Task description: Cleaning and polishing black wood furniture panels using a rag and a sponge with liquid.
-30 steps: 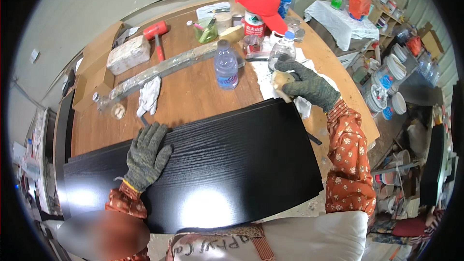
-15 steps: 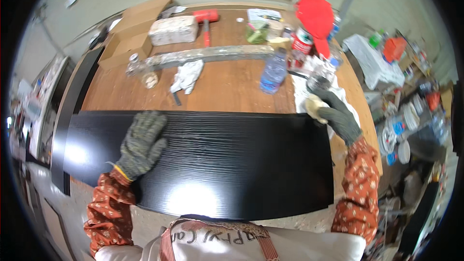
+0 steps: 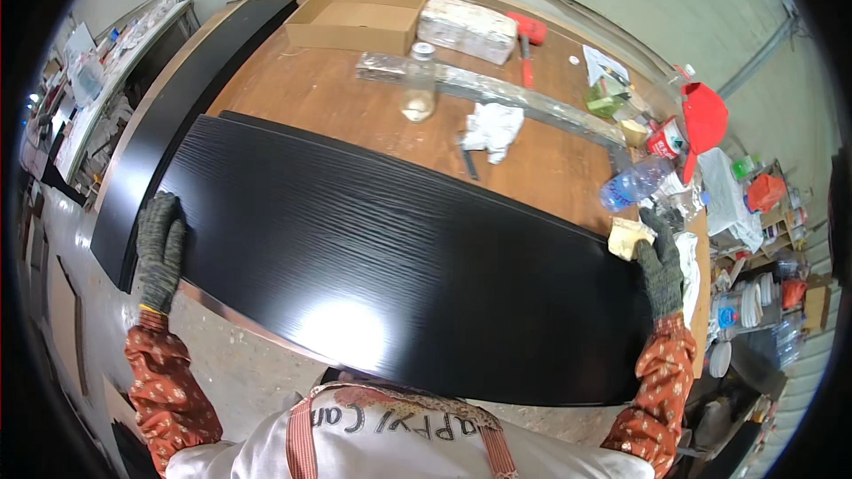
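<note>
The person's arms are spread wide, one toward each end of the black board (image 3: 399, 248). The left forearm (image 3: 169, 390) slants outward to the board's left end, where the gloved left hand (image 3: 161, 248) lies along the edge, fingers close together, nearly straight, pointing toward the board's far side. The right forearm (image 3: 655, 381) slants outward beside the board's right end; the gloved right hand (image 3: 659, 270) is there, back showing, fingers bent in a grip. The torso (image 3: 408, 435) is at the board's near side.
</note>
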